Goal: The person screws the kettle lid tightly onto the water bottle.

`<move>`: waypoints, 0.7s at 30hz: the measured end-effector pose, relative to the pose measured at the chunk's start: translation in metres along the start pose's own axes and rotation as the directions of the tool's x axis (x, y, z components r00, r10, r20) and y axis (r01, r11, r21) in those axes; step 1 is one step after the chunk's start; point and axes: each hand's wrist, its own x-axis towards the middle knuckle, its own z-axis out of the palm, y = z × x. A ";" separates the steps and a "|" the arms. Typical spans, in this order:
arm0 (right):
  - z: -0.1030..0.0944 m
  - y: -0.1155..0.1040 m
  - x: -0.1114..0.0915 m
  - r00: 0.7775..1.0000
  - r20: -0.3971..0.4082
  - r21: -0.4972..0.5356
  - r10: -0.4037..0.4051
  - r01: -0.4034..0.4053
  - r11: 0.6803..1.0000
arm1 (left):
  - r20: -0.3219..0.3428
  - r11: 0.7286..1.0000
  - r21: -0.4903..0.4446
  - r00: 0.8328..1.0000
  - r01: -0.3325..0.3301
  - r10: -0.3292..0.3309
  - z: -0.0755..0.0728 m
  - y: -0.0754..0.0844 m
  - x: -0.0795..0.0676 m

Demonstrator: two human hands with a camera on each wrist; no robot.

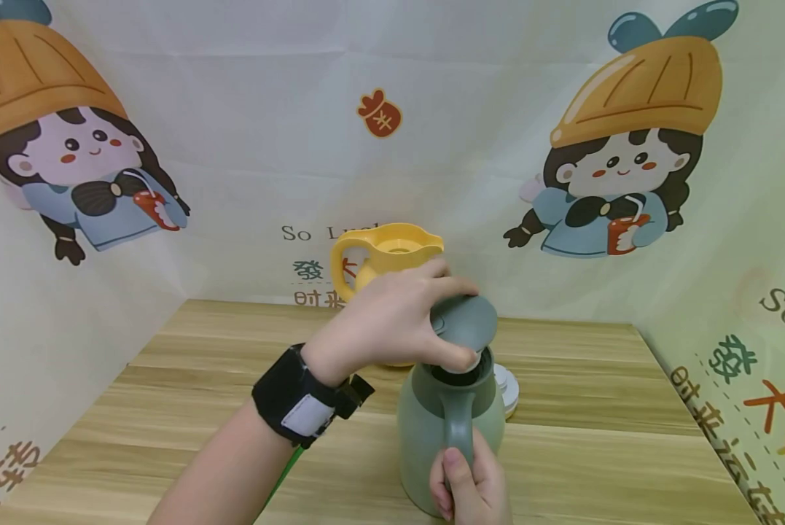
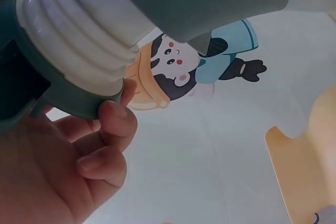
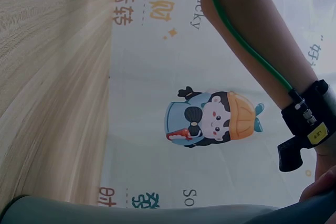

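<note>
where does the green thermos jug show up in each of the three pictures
Head: the green thermos jug is low in the picture, just right of centre.
Left wrist: across the top, running to the right edge; its dark-green collar shows most.
Right wrist: its pale-green side lies along the bottom edge.
Shared landmark: the orange-hatted cartoon girl print, twice in the head view.

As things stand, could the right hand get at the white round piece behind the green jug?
Probably not directly: the right hand holds the handle, and the green jug stands between it and the white round piece, partly hiding it. A way round the right side looks open.
</note>
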 end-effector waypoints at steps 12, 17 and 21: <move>0.000 0.001 0.001 0.999 0.019 0.009 -0.029 0.029 1.000 | 0.006 0.998 0.041 0.999 -0.038 0.038 0.009 0.002 -0.003; 0.000 0.001 0.001 0.999 0.027 0.024 -0.036 0.035 0.999 | 0.012 0.997 0.064 0.999 -0.044 0.043 0.011 0.004 -0.004; 0.000 0.001 0.001 0.999 0.031 0.032 -0.042 0.041 0.999 | 0.034 0.995 0.092 0.999 -0.040 0.037 0.014 0.005 -0.004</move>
